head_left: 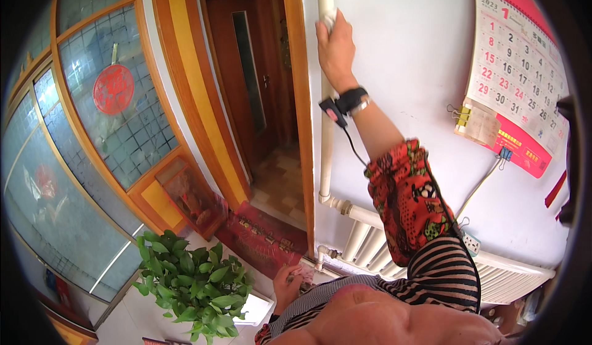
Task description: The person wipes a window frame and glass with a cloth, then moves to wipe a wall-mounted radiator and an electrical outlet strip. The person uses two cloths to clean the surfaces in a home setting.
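My right hand (337,47) reaches up along the wall to a white upright pipe (326,166). Its fingers close around a small pale wad (331,21), which looks like a rag and lies against the pipe. A black strap with a small device (343,107) circles that wrist, and a thin cable hangs from it. Low in front of my body, my left hand (285,288) is bent closed. A bunched pinkish-grey thing (301,276), perhaps cloth, shows at its fingers; its kind is unclear.
Below the pipe, a white radiator (370,243) runs along the wall. A calendar (515,67) hangs at the right, above a socket block (471,244). A leafy plant (191,283), a red mat (262,234) and a glass-fronted case (191,200) stand or lie left, near the doorway (250,79).
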